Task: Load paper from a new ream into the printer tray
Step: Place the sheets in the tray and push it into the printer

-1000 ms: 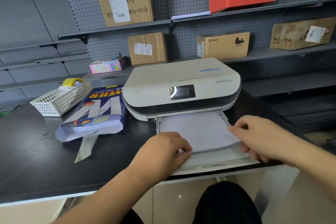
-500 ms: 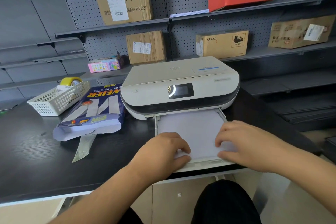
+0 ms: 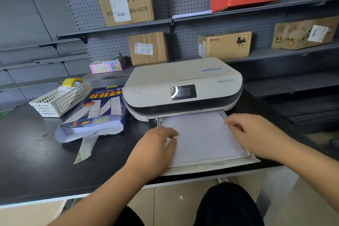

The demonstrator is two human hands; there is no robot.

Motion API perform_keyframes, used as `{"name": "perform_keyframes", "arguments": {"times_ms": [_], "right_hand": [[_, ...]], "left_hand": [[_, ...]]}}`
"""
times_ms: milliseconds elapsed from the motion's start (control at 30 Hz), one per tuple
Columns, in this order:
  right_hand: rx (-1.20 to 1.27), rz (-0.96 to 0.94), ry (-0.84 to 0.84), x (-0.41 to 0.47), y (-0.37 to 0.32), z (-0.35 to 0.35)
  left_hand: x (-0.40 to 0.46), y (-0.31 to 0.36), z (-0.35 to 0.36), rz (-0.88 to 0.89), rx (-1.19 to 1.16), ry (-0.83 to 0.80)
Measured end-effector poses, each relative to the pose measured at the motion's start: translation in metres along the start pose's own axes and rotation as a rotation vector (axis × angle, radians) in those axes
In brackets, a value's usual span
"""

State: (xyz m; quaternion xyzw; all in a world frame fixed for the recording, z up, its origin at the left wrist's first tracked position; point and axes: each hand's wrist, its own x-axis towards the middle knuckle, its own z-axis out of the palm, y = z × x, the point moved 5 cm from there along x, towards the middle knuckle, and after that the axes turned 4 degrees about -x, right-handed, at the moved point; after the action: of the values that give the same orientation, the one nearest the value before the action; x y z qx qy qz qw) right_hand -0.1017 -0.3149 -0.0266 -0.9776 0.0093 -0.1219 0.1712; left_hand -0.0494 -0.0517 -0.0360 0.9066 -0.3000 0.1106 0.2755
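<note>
The white rounded printer is set on the black wooden desk. Its pulled-out tray lies before it, filled with white paper. The opened blue ream lies left of the printer, the white plastic basket farther left.

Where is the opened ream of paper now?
The opened ream lies on the black table, left of the printer, with the white basket behind it.

Black table bears printer, ream, basket.
</note>
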Motion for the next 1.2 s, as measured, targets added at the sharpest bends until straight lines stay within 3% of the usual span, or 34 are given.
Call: {"name": "perform_keyframes", "arguments": {"times_ms": [100, 267, 833, 1200], "right_hand": [[0.113, 0.180, -0.006, 0.008, 0.022, -0.002], [0.161, 0.242, -0.077, 0.014, 0.036, 0.005], [0.124, 0.147, -0.083, 0.013, 0.025, 0.005], [0.109, 0.112, -0.185, 0.013, 0.023, 0.002]], "left_hand": [[0.003, -0.031, -0.007, -0.159, 0.051, 0.052], [0.000, -0.056, -0.003, -0.290, 0.072, -0.036], [0.006, -0.049, -0.002, -0.213, 0.033, -0.042], [0.005, -0.042, -0.005, -0.222, 0.027, -0.077]]}}
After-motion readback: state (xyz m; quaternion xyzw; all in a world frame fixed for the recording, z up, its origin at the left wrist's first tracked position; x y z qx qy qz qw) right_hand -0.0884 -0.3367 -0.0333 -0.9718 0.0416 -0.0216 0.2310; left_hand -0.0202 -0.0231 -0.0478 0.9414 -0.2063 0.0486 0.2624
